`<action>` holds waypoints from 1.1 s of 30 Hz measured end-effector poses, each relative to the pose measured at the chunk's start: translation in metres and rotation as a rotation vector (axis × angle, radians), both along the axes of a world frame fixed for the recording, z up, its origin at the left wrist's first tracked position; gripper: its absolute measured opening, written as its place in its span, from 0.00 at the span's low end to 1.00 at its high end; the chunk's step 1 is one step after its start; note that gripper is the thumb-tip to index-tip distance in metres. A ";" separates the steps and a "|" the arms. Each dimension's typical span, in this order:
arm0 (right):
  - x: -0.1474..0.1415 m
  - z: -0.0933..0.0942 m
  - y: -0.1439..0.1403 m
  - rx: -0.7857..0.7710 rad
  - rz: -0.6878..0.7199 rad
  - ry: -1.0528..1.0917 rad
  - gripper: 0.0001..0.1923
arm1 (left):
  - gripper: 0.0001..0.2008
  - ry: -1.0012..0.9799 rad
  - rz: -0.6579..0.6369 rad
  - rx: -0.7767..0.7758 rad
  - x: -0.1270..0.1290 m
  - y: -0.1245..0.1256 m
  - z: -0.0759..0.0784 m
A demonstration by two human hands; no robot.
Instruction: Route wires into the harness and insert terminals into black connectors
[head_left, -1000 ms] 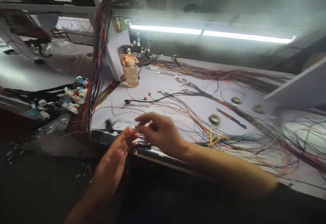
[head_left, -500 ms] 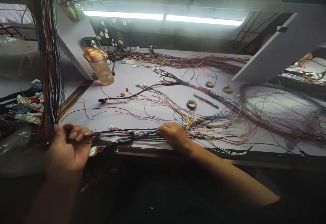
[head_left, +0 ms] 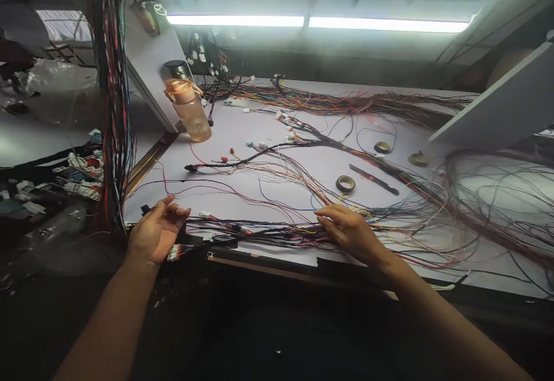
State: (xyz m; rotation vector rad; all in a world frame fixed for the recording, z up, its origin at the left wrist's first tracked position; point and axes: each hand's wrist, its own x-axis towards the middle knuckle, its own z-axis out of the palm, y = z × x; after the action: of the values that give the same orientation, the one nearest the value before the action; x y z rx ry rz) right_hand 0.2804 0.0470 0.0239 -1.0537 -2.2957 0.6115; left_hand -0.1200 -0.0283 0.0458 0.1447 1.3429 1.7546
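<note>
My left hand (head_left: 156, 231) is palm up at the left front of the table, its fingers loosely bent and apart, with no object visible in the palm. Just behind its fingers lies a black connector (head_left: 147, 210). A wire harness (head_left: 264, 234) with dark wrapped branches runs along the front edge between my hands. Over its right part is my right hand (head_left: 350, 231), fingers stretched to the left and thumb apart, close above the wires. A white multi-pin connector (head_left: 173, 252) sticks out below my left hand. Yellow wires (head_left: 367, 215) lie partly behind my right hand.
A tape roll (head_left: 345, 184), a second roll (head_left: 382, 148) and a dark flat blade-like tool (head_left: 374, 179) lie beyond my right hand. An orange bottle (head_left: 190, 112) stands at the back left. Hanging wires (head_left: 113, 109) drop beside the left table edge. Another harness (head_left: 320, 138) crosses the middle.
My left hand has come away from the harness's left end. My right hand has shifted right along the harness, and its fingers have straightened. The view has turned slightly left.
</note>
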 end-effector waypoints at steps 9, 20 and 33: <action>-0.057 0.011 0.046 -0.012 0.079 -0.015 0.13 | 0.11 -0.075 -0.312 -0.137 -0.032 -0.023 0.005; -0.123 0.007 0.099 -0.084 0.102 -0.171 0.13 | 0.20 0.813 -0.328 -0.201 -0.022 -0.019 0.016; -0.091 0.004 0.094 -0.121 -0.098 -0.373 0.12 | 0.09 1.896 -0.698 -0.210 0.044 0.135 -0.022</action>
State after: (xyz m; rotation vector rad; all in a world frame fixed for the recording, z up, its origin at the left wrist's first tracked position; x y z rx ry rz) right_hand 0.1892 0.1409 0.0277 -1.4319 -2.5261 0.5579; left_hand -0.0759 0.1066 0.0240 2.2127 2.1315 0.4626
